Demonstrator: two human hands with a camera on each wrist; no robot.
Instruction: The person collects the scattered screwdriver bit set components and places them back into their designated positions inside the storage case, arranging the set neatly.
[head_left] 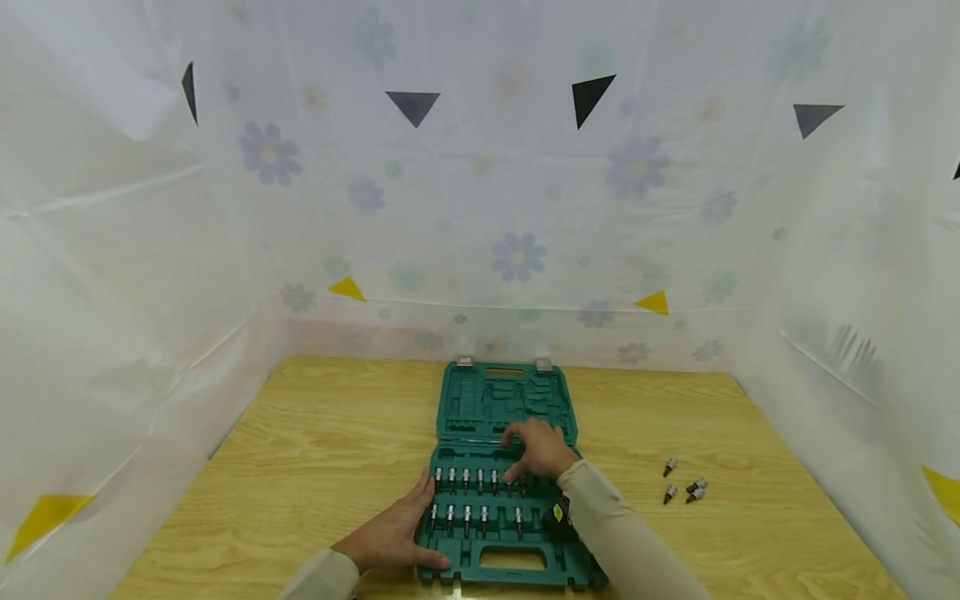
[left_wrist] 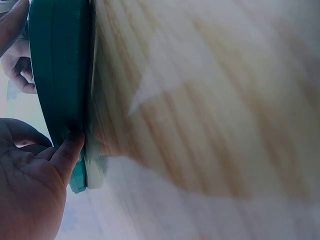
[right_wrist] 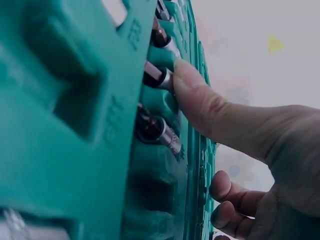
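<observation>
A green plastic tool case (head_left: 517, 575) lies opened flat, its lid (head_left: 507, 408) toward the back wall. Two rows of silver-and-dark bit sockets (head_left: 467, 520) sit in its slots. My left hand (head_left: 393, 529) rests at the case's left side, fingers along the outer edge and thumb on the front rim. My right hand (head_left: 538, 450) is above the back row. In the right wrist view, its thumb (right_wrist: 210, 105) touches the silver end of a bit socket (right_wrist: 162, 80) seated in its slot. The other fingers are loosely bent, apart from the sockets.
Several loose bit sockets (head_left: 696, 492) lie on the wooden table (head_left: 750, 550) right of the case. A black object with a yellow-green mark (head_left: 557, 518) is beside the right sleeve. White flowered sheeting (head_left: 517, 208) encloses the table at the back and sides.
</observation>
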